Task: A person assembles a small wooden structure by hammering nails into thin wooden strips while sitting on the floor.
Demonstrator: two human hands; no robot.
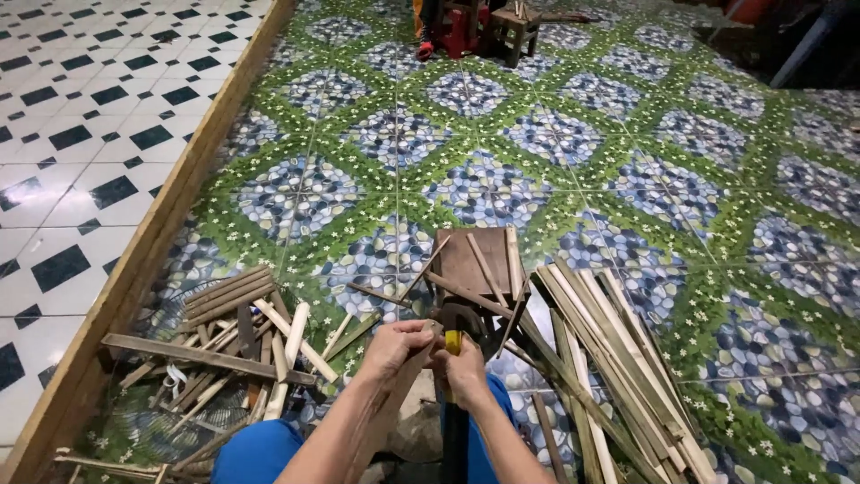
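1. Both hands were seen low in the head view, held close together above the person's knees, which were clad in blue trousers.
2. The left hand was wrapped around a flat bamboo strip; its fingers were curled and pressed together over the strip's upper end.
3. The strip's long axis was tilted, running from the lower left near the forearm up and to the right, with its top end pointed toward the wooden block.
4. The right hand was closed around a yellow-handled tool, the fingers folded tight about it; the tool's working end could not be made out.
5. The wooden block was set on the floor just beyond the hands, with several thin slivers laid across it at angles.
6. No container was seen; the split material was kept in loose heaps on the tiled floor, which was patterned in green and blue.
7. A scattered pile of short offcuts was spread to the left, and a bundle of long strips was laid to the right, running roughly away from the person.
8. A wooden border was seen dividing this floor from black-and-white tiles.
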